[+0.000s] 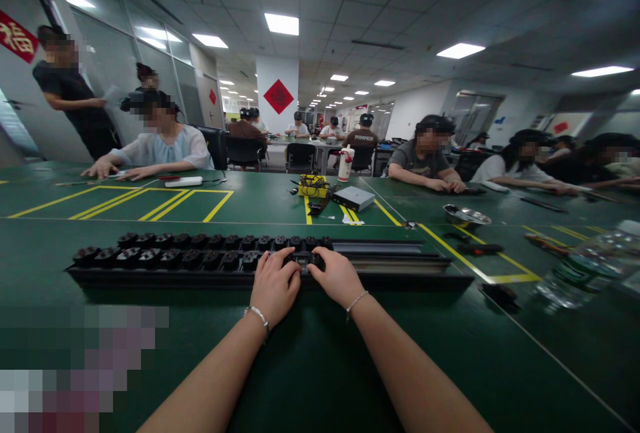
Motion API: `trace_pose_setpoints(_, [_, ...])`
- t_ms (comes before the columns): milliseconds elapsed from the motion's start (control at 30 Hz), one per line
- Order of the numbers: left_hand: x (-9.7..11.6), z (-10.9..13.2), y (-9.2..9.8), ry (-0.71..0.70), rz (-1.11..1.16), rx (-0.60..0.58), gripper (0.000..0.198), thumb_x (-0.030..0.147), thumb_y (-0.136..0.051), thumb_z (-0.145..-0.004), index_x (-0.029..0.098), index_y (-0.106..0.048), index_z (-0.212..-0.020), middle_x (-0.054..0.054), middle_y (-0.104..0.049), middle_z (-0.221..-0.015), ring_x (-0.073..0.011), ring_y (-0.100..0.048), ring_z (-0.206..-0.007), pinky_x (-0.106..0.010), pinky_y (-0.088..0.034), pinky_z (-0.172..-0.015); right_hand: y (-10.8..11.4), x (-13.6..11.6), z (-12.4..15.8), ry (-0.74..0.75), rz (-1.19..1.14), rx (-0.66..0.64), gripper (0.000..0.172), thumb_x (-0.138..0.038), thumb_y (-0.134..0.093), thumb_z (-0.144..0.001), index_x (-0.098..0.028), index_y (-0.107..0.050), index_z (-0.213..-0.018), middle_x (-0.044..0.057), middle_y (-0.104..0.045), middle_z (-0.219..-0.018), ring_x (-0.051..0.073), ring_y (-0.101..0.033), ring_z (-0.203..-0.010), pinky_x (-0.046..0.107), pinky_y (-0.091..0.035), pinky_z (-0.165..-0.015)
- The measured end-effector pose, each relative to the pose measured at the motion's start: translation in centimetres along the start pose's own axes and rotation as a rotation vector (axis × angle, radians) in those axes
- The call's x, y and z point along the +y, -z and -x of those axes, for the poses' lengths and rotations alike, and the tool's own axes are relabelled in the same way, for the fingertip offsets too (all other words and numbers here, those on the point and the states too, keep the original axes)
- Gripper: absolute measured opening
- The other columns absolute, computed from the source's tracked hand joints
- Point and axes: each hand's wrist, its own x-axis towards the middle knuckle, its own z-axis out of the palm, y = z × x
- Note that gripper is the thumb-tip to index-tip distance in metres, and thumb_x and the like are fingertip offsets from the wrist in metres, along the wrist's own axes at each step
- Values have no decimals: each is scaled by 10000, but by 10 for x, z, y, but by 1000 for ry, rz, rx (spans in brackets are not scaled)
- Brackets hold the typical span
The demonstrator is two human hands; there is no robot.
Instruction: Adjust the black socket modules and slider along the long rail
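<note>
A long black double-channel power track (400,280) lies across the table in front of me. Two rows of small black socket modules (190,259) sit in its channels from the left end to about the middle. My left hand (276,283) rests over the front channel, its bent fingers and thumb around a dark module partly hidden beneath them. Close by on the right, my right hand (340,276) pinches another black socket module (316,260) between thumb and fingers at the front channel. A short gap of bare channel shows between the hands.
A clear water bottle (575,273) lies at the right, near a metal bowl (467,216) and black tools (480,248). Farther back are a grey box (353,198), a yellow box with cables (313,186) and a white bottle (345,163). People sit across the table.
</note>
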Motion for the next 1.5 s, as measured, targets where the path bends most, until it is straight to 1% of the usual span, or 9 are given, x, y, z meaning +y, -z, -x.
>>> trace_pose_setpoints(233, [-1,0,-1,-10,-5,0,182,230,-441,-800,264,-620,-803,-29,-548,-1170,-195,-492,-1084,-461,-236,-1026,5,2,-1,3,-16,-38,316,-318,-544,-776,-205,-555,-1072,49,-628,-1013,167,-558,-965,267,-386,-852])
trace_pose_setpoints(500, [-1,0,-1,-8,-6,1,174,222,-458,-787,261,-627,-794,-31,-554,-1162,-200,-497,-1071,-469,-251,-1016,11,6,-2,31,-46,-98,318,-249,-551,-778,-205,-557,-1094,41,-626,-1053,162,-560,-978,265,-379,-877])
trace_pose_setpoints(1300, [-1,0,-1,4,8,-7,180,227,-435,-795,259,-613,-795,-26,-553,-1163,-193,-488,-1086,-459,-230,-1032,14,11,-3,55,-54,-89,303,-227,-551,-772,-194,-569,-1073,44,-630,-1043,169,-561,-972,267,-386,-874])
trace_pose_setpoints(1500, [-2,0,-1,-2,-3,-17,185,229,-429,-802,250,-613,-806,-31,-541,-1180,-193,-482,-1091,-457,-223,-1030,13,12,-3,56,-57,-107,311,-231,-549,-772,-184,-562,-1079,54,-631,-1041,178,-562,-969,272,-388,-869])
